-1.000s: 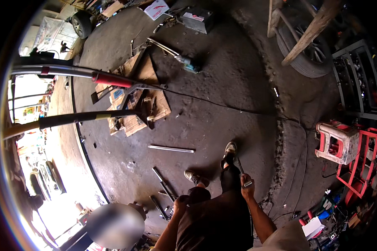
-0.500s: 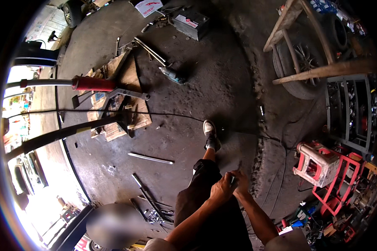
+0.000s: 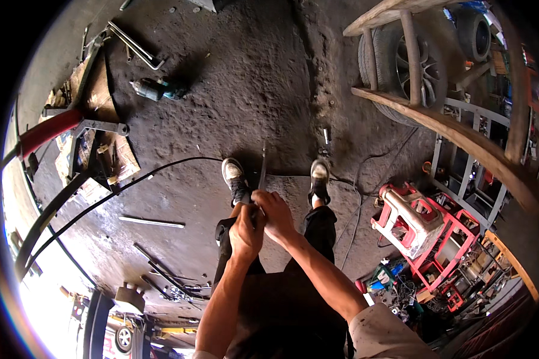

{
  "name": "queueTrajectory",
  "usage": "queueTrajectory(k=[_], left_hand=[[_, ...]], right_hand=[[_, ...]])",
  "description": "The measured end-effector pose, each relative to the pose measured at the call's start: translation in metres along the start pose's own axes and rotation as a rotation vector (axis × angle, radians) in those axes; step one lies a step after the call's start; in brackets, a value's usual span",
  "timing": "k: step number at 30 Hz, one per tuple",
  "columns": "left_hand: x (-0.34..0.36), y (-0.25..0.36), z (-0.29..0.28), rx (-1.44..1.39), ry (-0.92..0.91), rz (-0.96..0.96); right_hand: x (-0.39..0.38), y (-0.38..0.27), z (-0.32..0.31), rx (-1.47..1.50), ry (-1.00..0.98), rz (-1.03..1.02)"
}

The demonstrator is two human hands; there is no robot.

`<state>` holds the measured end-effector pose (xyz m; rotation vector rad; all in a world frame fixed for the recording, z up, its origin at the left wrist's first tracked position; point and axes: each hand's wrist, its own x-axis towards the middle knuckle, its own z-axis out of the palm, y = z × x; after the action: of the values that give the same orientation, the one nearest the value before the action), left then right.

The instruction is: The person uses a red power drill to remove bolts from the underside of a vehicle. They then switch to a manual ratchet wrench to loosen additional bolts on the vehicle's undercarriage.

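Both hands meet in front of my legs, at about knee height in the view. My right hand (image 3: 275, 216) is closed round a slim dark metal tool (image 3: 263, 164), whose thin shaft points away from me between my shoes; its grip end is hidden in the fingers, so its kind cannot be told. My left hand (image 3: 246, 232) is closed right against the right one, fingers curled; what it holds, if anything, is hidden. Below the hands are my two shoes, the left shoe (image 3: 235, 173) and the right shoe (image 3: 319, 172).
A black hose (image 3: 161, 167) crosses the floor by my feet. A cordless drill (image 3: 156, 88), a metal bar (image 3: 151, 222) and a red-handled jack (image 3: 51, 133) lie or stand at the left. Rightward are a wooden frame (image 3: 413, 107), a wheel (image 3: 395, 57) and a red-and-white stool (image 3: 410, 222).
My view has swung to the right, so the floor things shift left. Both my feet now show, and the hands' thin tool points forward more plainly. The hands stay together, closed.
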<state>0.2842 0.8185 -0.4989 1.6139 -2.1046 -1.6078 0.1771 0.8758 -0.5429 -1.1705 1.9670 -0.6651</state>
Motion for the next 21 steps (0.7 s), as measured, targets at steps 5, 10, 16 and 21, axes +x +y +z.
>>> queueTrajectory(k=[5,10,16,21], left_hand=[[0.029,-0.014,0.032,0.063,0.300,-0.279],[0.051,-0.017,0.048,-0.196,0.585,-0.341],[0.074,0.015,0.087,-0.087,0.815,-0.386],[0.058,-0.033,0.116,-0.310,0.780,0.293]], right_hand=[[0.017,0.104,-0.007,0.180,0.032,0.337],[0.032,0.357,0.026,0.177,-0.050,0.693],[0.069,0.583,0.033,-0.354,0.098,0.582],[0.103,0.650,0.040,-0.457,0.056,0.553]])
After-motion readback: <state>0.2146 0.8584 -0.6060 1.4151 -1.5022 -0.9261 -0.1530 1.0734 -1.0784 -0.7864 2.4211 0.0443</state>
